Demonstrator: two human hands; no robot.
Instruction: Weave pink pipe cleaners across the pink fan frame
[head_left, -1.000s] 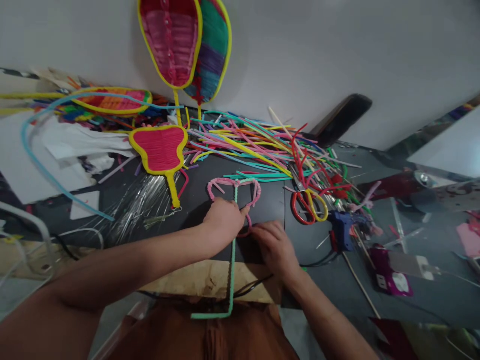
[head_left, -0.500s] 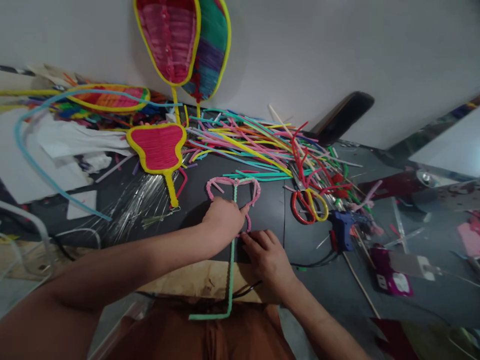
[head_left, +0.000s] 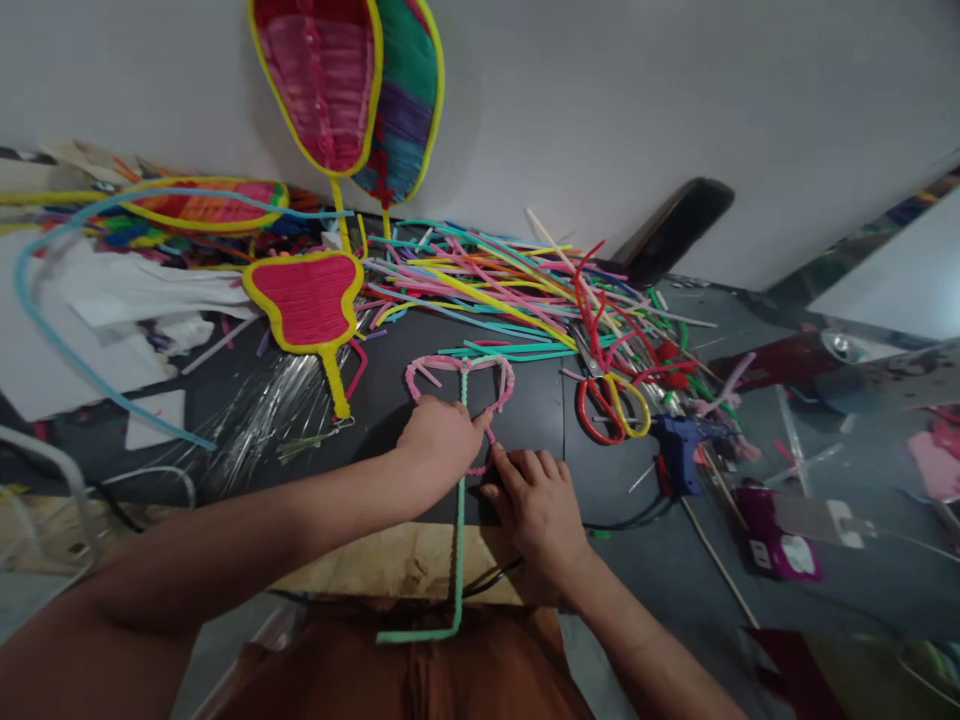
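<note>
On the dark tabletop lies a butterfly-like outline of pink pipe cleaner (head_left: 504,385), two lobes above and a narrower loop below. A green pipe cleaner stem (head_left: 460,550) runs down its middle, past the table edge, and bends left at its lower end. My left hand (head_left: 442,440) covers the left and centre of the outline, its fingers closed on the pink pipe cleaner. At the lower right bend, my right hand (head_left: 536,505) has its index finger and thumb closed around the same outline. The fingertips partly hide the loop.
A finished pink shape with yellow edging (head_left: 315,300) lies to the left. Behind is a heap of coloured pipe cleaners (head_left: 480,285). Scissors (head_left: 611,408), a blue glue gun (head_left: 679,455) and a purple box-like thing (head_left: 765,530) lie to the right.
My right hand has shifted slightly up, its index finger now stretched along the pink bend. My left hand keeps its place on the outline. The whole view has shifted a little.
</note>
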